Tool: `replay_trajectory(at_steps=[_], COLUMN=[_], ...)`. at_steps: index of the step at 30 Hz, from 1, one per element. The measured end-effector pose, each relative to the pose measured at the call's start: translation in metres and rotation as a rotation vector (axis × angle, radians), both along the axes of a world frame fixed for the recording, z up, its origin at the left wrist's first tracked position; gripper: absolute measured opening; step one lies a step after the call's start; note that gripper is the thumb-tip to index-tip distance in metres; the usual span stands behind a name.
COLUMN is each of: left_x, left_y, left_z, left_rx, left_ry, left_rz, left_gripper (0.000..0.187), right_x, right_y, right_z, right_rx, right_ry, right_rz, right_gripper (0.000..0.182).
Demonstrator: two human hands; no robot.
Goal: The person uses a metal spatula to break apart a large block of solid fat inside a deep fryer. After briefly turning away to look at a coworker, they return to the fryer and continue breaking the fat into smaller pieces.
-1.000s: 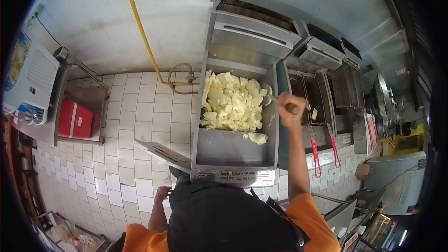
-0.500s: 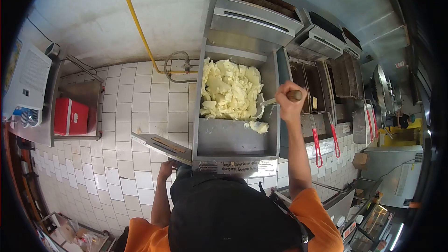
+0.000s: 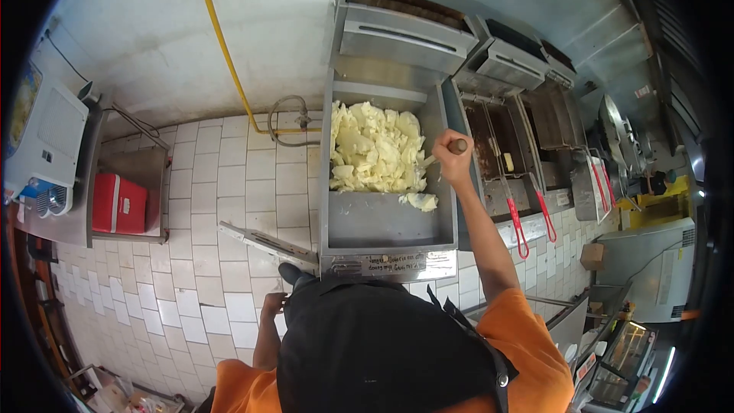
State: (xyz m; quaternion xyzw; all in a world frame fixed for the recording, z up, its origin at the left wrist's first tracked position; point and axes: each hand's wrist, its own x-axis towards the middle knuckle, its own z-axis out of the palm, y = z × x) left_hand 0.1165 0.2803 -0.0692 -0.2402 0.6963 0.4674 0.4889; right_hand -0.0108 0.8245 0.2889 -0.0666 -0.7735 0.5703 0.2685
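Note:
My right hand (image 3: 453, 159) is closed round the wooden handle of a spatula (image 3: 459, 146) at the right wall of a steel fryer vat (image 3: 326, 214). The spatula's metal part points left into the vat, and its blade is mostly hidden. Pale yellow lumps of solid fat (image 3: 378, 145) fill the back of the vat. A smaller piece of fat (image 3: 419, 201) lies apart on the bare metal towards the front. Low by my left leg hangs my left hand (image 3: 273, 304), its fingers loosely apart and nothing visible in it.
A fryer door (image 3: 264, 241) stands swung out at the vat's front left. Fry baskets with red handles (image 3: 516, 229) sit in the neighbouring fryers. A yellow pipe (image 3: 222, 34) runs down the wall. A red cooler (image 3: 120, 204) rests on a shelf at the left.
My right hand has moved left with the spatula, closer to the fat. My left hand is lower and away from the fryer door. The camera view has shifted slightly.

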Motion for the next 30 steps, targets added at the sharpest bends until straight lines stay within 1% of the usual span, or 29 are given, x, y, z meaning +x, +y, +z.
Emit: replay_trajectory(at_steps=[1,2,3,4,5,6,8,10,11,12,13,15,16,17,18,19,20,21,22,24,25,27,28,29,30], left_x=[0.007,0.004,0.004,0.002,0.006,0.012,0.011,0.012,0.009,0.01,0.009,-0.002,-0.008,-0.011,-0.014,-0.017,-0.022,-0.026,-0.028,-0.027,-0.025,-0.023,-0.018,-0.013,-0.013], left_y=[-0.013,-0.012,-0.013,-0.012,-0.019,-0.025,-0.031,-0.034,-0.032,-0.037,-0.04,-0.038,-0.031,-0.03,-0.027,-0.026,-0.02,-0.016,-0.015,-0.015,-0.016,-0.02,-0.027,-0.036,-0.043], left_z=[-0.019,-0.013,-0.006,-0.009,-0.014,-0.02,-0.018,-0.005,0.002,-0.01,-0.024,-0.026,-0.013,-0.011,-0.009,-0.018,-0.004,0.01,0.01,0.004,0.001,-0.004,-0.004,-0.005,-0.008], left_rx=[0.043,0.083,0.07,0.076,0.118,0.156,0.11,0.135,0.087,0.071,0.033,0.0,-0.014,-0.03,-0.031,0.029,0.088,0.041,0.04,0.188,0.187,0.188,0.184,0.19,0.198], left_ry=[0.041,0.082,0.044,0.054,0.029,0.001,-0.019,0.01,-0.006,0.033,0.165,0.308,0.459,0.609,0.613,0.61,0.604,0.572,0.575,0.309,0.305,0.161,0.155,0.358,0.459], left_rz=[-0.093,-0.187,-0.095,-0.083,-0.006,0.071,0.081,0.029,0.015,-0.1,-0.33,-0.565,-0.778,-0.988,-0.988,-0.867,-0.747,-0.762,-0.764,-0.229,-0.227,-0.001,-0.001,-0.284,-0.434], left_gripper=[0.031,0.035,0.036,0.036,0.036,0.037,0.039,0.038,0.039,0.038,0.037,0.036,0.035,0.035,0.035,0.035,0.035,0.034,0.034,0.034,0.034,0.038,0.038,0.039,0.039], right_x=[0.005,0.01,0.017,0.023,0.029,0.032,0.042,0.048,0.051,0.053,0.053,0.049,0.045,0.038,0.032,0.025,0.02,0.015,0.011,0.005,0.005,0.003,0.005,0.005,0.007], right_y=[0.013,0.008,0.0,-0.008,-0.017,-0.023,-0.035,-0.039,-0.038,-0.035,-0.033,-0.027,-0.023,-0.017,-0.012,-0.01,-0.008,-0.005,-0.002,0.003,-0.002,-0.01,-0.014,-0.015,-0.016], right_z=[-0.005,-0.001,-0.001,0.0,0.01,0.021,0.049,0.098,0.121,0.137,0.144,0.155,0.153,0.145,0.135,0.125,0.112,0.098,0.082,0.044,0.035,0.019,0.01,-0.003,-0.013], right_rx=[0.009,0.02,0.06,0.095,0.096,0.092,0.038,0.047,0.032,0.021,0.019,-0.019,-0.015,-0.027,-0.041,-0.027,-0.029,-0.065,-0.1,-0.054,-0.041,-0.009,0.021,0.013,0.012], right_ry=[-0.005,0.01,0.021,0.028,0.03,0.03,0.17,0.258,0.276,0.298,0.302,0.344,0.351,0.34,0.329,0.316,0.319,0.273,0.227,0.156,0.129,0.121,0.112,0.108,0.109], right_rz=[0.017,0.023,0.013,0.007,-0.013,0.0,-0.058,-0.045,-0.009,0.026,0.008,0.076,0.072,0.065,0.059,0.005,0.003,-0.017,-0.036,-0.082,-0.091,-0.063,-0.043,-0.021,-0.026], right_gripper=[0.022,0.022,0.023,0.024,0.016,0.016,0.015,0.016,0.018,0.021,0.021,0.021,0.021,0.02,0.02,0.021,0.021,0.021,0.021,0.021,0.02,0.02,0.02,0.02,0.02])
